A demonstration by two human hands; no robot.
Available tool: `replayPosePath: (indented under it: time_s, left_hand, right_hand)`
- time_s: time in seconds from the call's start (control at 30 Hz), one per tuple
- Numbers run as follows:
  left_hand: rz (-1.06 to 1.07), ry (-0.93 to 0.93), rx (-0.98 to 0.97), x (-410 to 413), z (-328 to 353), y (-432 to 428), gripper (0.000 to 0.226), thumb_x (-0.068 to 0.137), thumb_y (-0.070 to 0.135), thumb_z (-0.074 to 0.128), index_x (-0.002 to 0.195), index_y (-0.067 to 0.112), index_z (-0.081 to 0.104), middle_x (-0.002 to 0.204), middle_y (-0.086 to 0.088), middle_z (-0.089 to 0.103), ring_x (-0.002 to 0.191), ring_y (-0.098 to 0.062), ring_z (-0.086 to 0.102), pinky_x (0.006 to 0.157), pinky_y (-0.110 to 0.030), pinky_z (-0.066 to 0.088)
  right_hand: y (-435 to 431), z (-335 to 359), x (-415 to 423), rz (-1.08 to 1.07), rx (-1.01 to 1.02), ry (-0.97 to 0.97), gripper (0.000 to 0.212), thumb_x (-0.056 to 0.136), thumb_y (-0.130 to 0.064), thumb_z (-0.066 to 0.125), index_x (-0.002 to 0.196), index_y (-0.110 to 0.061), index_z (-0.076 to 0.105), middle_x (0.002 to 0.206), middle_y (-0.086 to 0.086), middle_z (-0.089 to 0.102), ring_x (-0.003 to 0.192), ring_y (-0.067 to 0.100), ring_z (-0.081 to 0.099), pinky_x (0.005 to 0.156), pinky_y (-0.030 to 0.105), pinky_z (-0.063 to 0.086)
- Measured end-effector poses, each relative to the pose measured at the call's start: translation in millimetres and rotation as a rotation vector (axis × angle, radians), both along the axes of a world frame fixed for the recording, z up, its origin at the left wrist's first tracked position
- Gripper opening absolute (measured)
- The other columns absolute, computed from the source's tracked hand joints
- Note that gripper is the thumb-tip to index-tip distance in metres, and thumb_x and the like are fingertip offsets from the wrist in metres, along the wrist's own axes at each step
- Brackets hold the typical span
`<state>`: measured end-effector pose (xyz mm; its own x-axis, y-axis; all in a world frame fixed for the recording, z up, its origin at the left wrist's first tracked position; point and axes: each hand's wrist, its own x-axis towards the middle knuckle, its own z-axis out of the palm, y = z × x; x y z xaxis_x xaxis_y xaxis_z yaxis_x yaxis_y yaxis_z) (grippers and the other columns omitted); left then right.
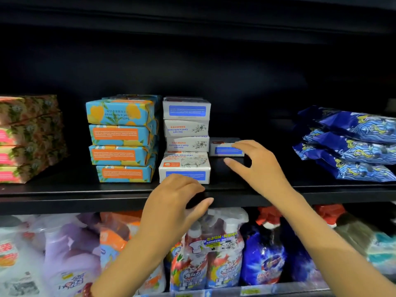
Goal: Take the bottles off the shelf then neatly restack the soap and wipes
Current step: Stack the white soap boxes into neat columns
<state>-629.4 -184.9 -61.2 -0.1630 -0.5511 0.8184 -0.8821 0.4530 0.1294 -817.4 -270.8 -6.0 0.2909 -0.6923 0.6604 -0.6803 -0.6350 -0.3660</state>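
At the near edge of the shelf (64, 196), below the white soap stack (186, 136), the left hand (174, 198) curls its fingers, holding what I cannot tell, while the right hand (259, 166) spreads its fingers over a lone soap box (222, 150), left of the wipes (353, 144).

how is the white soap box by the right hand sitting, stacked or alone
Alone: the soap box lies flat on the shelf, right of the white stack.

Detergent refill pouches (70, 249) below
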Motion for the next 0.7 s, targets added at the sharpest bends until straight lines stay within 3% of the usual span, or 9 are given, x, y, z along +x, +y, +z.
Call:
replayPosePath:
  time_s: [0.1, 0.23, 0.47, 0.7]
  left_hand:
    - [-0.013, -0.016, -0.015, -8.0, 0.4, -6.3, 0.034, 0.083, 0.044, 0.059, 0.083, 0.014, 0.074, 0.083, 0.004, 0.068, 0.078, -0.017, 0.063, 0.071, -0.026, 0.045]
    - [-0.015, 0.041, 0.014, -9.1, 3.6, -7.3, 0.034, 0.08, 0.049, 0.06, 0.082, 0.018, 0.075, 0.08, 0.008, 0.067, 0.077, -0.012, 0.059, 0.067, -0.022, 0.043]
    - [-0.005, 0.06, 0.015, -10.2, 4.0, -6.9, 0.034, 0.078, 0.05, 0.061, 0.081, 0.019, 0.075, 0.078, 0.01, 0.066, 0.077, -0.009, 0.057, 0.065, -0.019, 0.042]
    - [0.005, 0.069, 0.028, -11.8, 4.1, -4.6, 0.033, 0.079, 0.049, 0.061, 0.083, 0.019, 0.075, 0.08, 0.01, 0.065, 0.078, -0.01, 0.058, 0.066, -0.02, 0.042]
  right_hand:
    - [-23.1, 7.6, -8.4, -0.022, 0.138, 0.223, 0.065, 0.088, -0.043, 0.058, 0.143, -0.017, 0.036, 0.15, -0.001, 0.032, 0.138, 0.014, 0.026, 0.11, 0.022, 0.018]
    - [-43.5, 14.4, 0.9, -0.026, 0.278, 0.449, 0.077, 0.09, -0.052, 0.05, 0.15, -0.017, 0.016, 0.157, -0.001, 0.013, 0.144, 0.014, 0.008, 0.115, 0.028, 0.01]
    - [-38.7, 6.5, -7.1, 0.024, 0.279, 0.404, 0.069, 0.092, -0.049, 0.049, 0.149, -0.022, 0.022, 0.155, -0.006, 0.02, 0.142, 0.012, 0.016, 0.114, 0.027, 0.016]
    - [5.4, -2.2, -21.0, 0.048, 0.054, 0.316, 0.055, 0.09, -0.045, 0.054, 0.138, -0.02, 0.043, 0.139, -0.007, 0.044, 0.125, 0.01, 0.032, 0.103, 0.025, 0.032]
